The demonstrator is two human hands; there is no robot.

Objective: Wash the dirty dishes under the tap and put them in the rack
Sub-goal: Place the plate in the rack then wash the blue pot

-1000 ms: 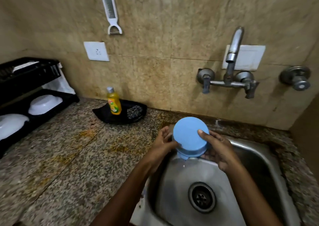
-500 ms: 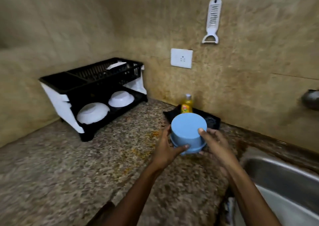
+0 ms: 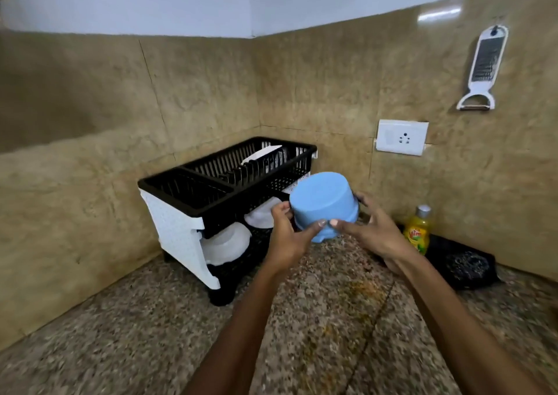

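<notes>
In front of the dish rack (image 3: 229,180), in the head view, we find the blue bowl (image 3: 323,203) held upside down in the air, just off the rack's right end and clear of the granite counter (image 3: 151,319). The left hand (image 3: 285,237) grasps its near-left wall, thumb tip pressed at the rim band; the right hand (image 3: 373,233) cradles the right side, thumb on the near rim, fingers curled round the far wall. Both sets of fingers are closed on the bowl, neither clenched hard.

We judge the bowl to be light, rigid plastic: matte, smooth-walled, flat-based, with a stepped lip at the rim. It is likely wet and therefore slippery; the lip is the safest purchase, and a drop would probably bounce rather than break.

The rack is black slatted plastic with white speckled end panels, two tiers. White bowls (image 3: 225,240) sit inverted on the lower tier; a white plate (image 3: 265,156) stands in the upper slots. The upper left compartment looks free.

To the right, a yellow soap bottle (image 3: 418,233) stands beside a black tray (image 3: 462,265) holding a dark scrubber. A socket (image 3: 401,137) and a hanging grater (image 3: 483,68) occupy the mottled tan stone wall
</notes>
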